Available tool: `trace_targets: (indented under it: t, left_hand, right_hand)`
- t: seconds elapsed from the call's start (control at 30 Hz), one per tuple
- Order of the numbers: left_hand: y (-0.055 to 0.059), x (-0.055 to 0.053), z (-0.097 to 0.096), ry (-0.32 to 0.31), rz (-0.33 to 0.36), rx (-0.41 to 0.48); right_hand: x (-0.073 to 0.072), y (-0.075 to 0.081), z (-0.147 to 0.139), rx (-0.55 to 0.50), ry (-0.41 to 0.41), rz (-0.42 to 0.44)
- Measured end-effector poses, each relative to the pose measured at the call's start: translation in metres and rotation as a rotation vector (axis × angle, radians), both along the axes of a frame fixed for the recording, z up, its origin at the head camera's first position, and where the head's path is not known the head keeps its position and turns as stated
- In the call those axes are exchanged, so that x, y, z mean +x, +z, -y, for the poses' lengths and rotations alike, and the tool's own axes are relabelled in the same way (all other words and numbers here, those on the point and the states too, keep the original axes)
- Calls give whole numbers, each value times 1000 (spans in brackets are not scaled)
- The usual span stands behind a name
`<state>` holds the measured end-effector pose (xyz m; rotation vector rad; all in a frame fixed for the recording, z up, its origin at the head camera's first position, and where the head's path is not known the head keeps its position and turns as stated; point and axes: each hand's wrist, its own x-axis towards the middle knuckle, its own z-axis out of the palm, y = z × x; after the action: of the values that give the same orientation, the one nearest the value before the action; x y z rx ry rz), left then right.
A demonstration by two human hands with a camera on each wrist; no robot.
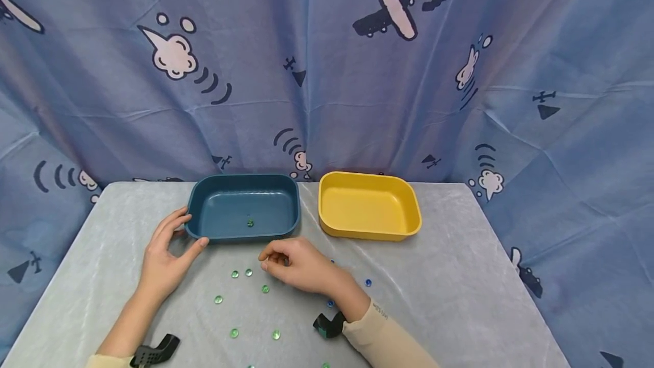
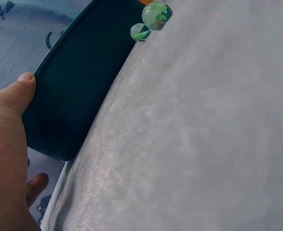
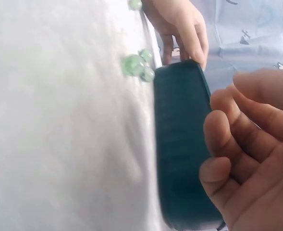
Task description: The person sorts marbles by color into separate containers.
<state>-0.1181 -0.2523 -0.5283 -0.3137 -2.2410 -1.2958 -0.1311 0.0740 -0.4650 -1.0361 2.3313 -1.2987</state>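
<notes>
My left hand touches the left end of a dark teal bin, thumb near its front corner and fingers extended to its rim. The left wrist view shows the thumb against the rim. One green glass marble lies inside the bin. My right hand hovers just off the bin's front edge with fingers loosely bent. Nothing shows between those fingertips in the right wrist view. Several green marbles lie on the table, two of them left of the right hand.
A yellow bin stands right of the teal one. Blue marbles lie around the right forearm, one partly hidden. More green marbles are spread nearer me on the grey cloth. A patterned blue curtain hangs behind.
</notes>
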Motion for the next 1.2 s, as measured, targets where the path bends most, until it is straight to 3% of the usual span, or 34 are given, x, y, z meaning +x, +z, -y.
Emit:
trace_targets:
  t: [0.2,0.53,1.2]
  left_hand:
    - [2,1,1,12,10,6]
    - [4,4,3,17,37,1]
    - [2,2,-1,5,35,12]
  right_hand:
    - [3,-7,5,26,74,10]
    - [4,-17,7,69,120,62]
    - [7,-23,8,219,174,17]
